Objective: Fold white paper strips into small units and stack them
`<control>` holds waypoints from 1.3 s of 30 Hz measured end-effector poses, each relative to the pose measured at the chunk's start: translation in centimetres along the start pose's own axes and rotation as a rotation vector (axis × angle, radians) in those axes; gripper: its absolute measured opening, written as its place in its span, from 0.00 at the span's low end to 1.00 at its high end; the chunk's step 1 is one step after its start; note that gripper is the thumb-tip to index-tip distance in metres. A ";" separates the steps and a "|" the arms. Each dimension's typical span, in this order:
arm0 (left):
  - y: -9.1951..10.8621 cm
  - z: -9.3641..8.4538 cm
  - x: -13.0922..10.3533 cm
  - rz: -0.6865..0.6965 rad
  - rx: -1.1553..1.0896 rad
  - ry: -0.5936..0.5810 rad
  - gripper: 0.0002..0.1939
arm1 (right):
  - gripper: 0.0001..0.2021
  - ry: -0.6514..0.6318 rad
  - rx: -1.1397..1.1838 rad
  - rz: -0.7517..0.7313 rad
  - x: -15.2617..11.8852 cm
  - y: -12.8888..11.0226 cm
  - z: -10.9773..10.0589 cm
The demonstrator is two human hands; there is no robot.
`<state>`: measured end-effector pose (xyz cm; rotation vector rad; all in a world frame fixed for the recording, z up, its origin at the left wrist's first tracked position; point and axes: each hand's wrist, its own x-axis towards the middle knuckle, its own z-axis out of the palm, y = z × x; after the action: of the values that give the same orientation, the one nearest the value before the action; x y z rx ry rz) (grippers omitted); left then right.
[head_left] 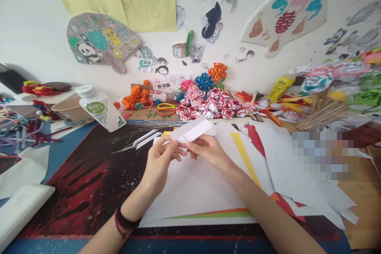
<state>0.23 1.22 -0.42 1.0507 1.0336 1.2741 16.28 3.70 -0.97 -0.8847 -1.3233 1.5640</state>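
Observation:
Between my two hands I hold a folded strip of white paper (195, 127), raised above the desk. My left hand (166, 151) pinches its left end between thumb and fingers. The lower edge near the middle is pinched by my right hand (205, 147), whose fingertips almost meet those of the left. Beneath the hands lies a stack of large white sheets (190, 190), with a yellow strip (245, 158) on it and green and orange paper edges showing at the front. Narrow white strips (145, 139) and thin wires lie left of the stack.
Red-and-white paper flowers (214, 105) and other coloured flowers line the back. A white bottle (101, 109) leans at the left by a paper bowl (70, 109). Loose paper (297, 166) and sticks (323, 111) lie right. A white case (24, 210) sits front left.

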 end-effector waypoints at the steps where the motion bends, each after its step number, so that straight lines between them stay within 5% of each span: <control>1: -0.1 0.1 -0.1 0.001 0.024 -0.002 0.09 | 0.15 0.017 -0.004 -0.026 0.0 0.0 0.0; 6: -0.5 0.4 -0.5 0.007 0.193 -0.049 0.06 | 0.13 0.144 -0.072 -0.079 -0.1 0.0 -0.4; 15: -0.3 0.2 -0.3 0.069 0.426 -0.138 0.09 | 0.16 0.112 -0.206 -0.050 -0.1 -0.2 -0.4; 19: 0.1 -1.0 -0.1 0.487 0.902 -0.089 0.19 | 0.16 0.103 -0.260 0.010 0.0 -0.5 -1.4; 22: 0.3 -2.0 0.2 0.922 1.236 -0.203 0.14 | 0.16 0.062 -0.316 0.005 -0.1 -0.7 -1.9; 25: 0.5 -2.8 0.4 1.137 1.365 -0.291 0.14 | 0.16 0.016 -0.356 -0.003 -0.2 -0.8 -2.0; 32: 0.8 -3.2 0.5 1.141 1.371 -0.329 0.14 | 0.16 0.003 -0.377 -0.049 -0.4 -1.0 -1.5; 39: 1.0 -2.3 0.4 0.911 1.186 -0.147 0.05 | 0.15 -0.035 -0.262 -0.054 -0.3 -0.5 -0.9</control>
<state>-2.24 1.71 0.10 2.7015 1.2451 1.1535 17.35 3.74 -0.62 -0.9755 -1.5890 1.3898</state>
